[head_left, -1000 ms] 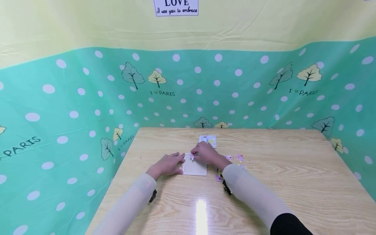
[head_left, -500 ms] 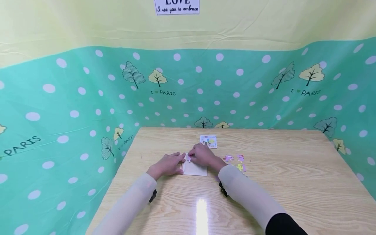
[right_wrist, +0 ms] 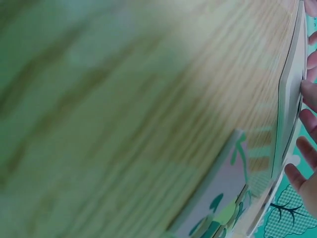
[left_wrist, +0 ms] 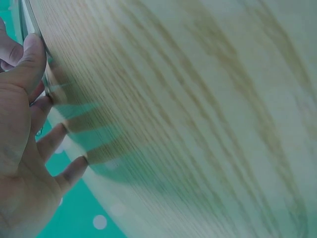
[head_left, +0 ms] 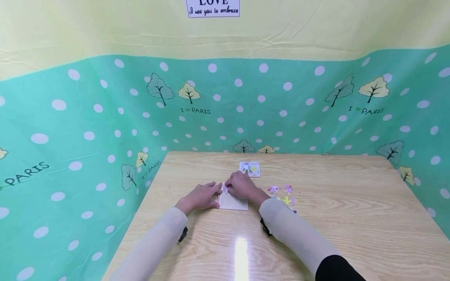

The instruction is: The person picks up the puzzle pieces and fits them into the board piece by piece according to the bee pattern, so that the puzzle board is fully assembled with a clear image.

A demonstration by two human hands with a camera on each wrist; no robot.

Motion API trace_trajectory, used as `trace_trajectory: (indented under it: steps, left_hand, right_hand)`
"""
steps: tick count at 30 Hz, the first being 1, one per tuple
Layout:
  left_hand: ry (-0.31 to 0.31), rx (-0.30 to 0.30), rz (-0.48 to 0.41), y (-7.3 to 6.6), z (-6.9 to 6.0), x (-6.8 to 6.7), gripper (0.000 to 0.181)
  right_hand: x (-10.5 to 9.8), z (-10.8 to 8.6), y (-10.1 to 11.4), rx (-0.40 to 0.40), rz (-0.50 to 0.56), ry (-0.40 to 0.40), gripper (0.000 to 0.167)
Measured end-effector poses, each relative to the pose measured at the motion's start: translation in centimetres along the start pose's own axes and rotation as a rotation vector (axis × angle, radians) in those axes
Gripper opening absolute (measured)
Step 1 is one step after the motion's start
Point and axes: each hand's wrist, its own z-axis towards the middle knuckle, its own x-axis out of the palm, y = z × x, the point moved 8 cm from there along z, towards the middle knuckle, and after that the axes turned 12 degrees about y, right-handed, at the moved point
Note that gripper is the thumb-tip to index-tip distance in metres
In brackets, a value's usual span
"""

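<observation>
A shallow white puzzle tray [head_left: 233,203] lies on the wooden table in the head view. My left hand [head_left: 201,197] rests at its left edge, thumb and fingertips touching the side. The left wrist view shows that hand [left_wrist: 22,153] with its fingers spread and extended, several tips on the table. Over the tray's upper left corner my right hand [head_left: 242,185] pinches a small pink puzzle piece [head_left: 225,190], partly covered by the fingers. From the right wrist, the tray [right_wrist: 291,84] appears edge-on beside the right hand's fingers [right_wrist: 295,176].
Behind the tray lies a square picture card [head_left: 253,168]. Several loose puzzle pieces [head_left: 288,189] are spread right of the tray, some hidden by the right sleeve [head_left: 293,230]. A printed piece [right_wrist: 213,198] looms near the right wrist camera. A green dotted cloth [head_left: 218,125] surrounds the table [head_left: 344,203].
My right hand has moved slightly left with the pink puzzle piece, into the tray's upper left corner. The left hand stays put. More loose pieces show beside the right sleeve.
</observation>
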Motion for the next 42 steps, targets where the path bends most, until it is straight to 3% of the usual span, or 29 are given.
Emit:
trace_trajectory:
  steps: [14, 20, 30, 37, 42]
  left_hand:
    - [0.003, 0.009, -0.005, -0.3, -0.1, 0.1, 0.070]
    - [0.001, -0.001, -0.009, -0.3, -0.1, -0.1, 0.069]
    - [0.017, -0.012, -0.038, -0.1, 0.0, 0.2, 0.071]
    - [0.014, -0.014, -0.037, -0.2, 0.0, 0.0, 0.078]
    - [0.005, -0.007, -0.028, -0.2, 0.0, 0.0, 0.080]
  right_hand:
    - [0.0, -0.7, 0.2, -0.013, -0.029, 0.024, 0.032]
    - [-1.3, -1.7, 0.6, -0.042, -0.008, 0.007, 0.032]
    - [-2.5, -3.3, -0.8, -0.066, 0.052, 0.013, 0.030]
    - [-3.3, -5.0, -2.2, -0.051, 0.037, 0.031, 0.032]
    - [-4.2, -6.3, -3.1, -0.089, 0.032, 0.038, 0.032]
